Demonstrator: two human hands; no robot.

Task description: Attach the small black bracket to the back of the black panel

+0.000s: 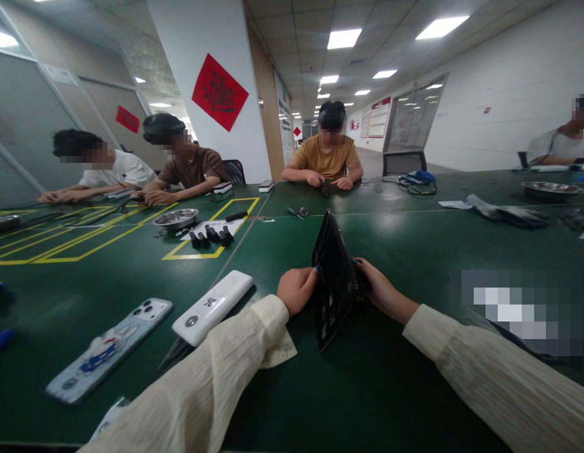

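Observation:
A black, flat rectangular panel stands tilted on edge above the green table, its left face showing recesses; its exact kind I cannot make out. My left hand is closed, with the thumb pressed on the panel's left face. On the far side, my right hand grips the panel's right side, its fingertips partly hidden behind it. Left of my left hand lies a white power bank with a number on its label. Farther left rests a phone in a pale cartoon case.
Ahead sits a metal bowl beside several black cylindrical parts and yellow tape lines. A small screwdriver lies mid-table. Gloves and another bowl are at the right. Co-workers sit around the far edge.

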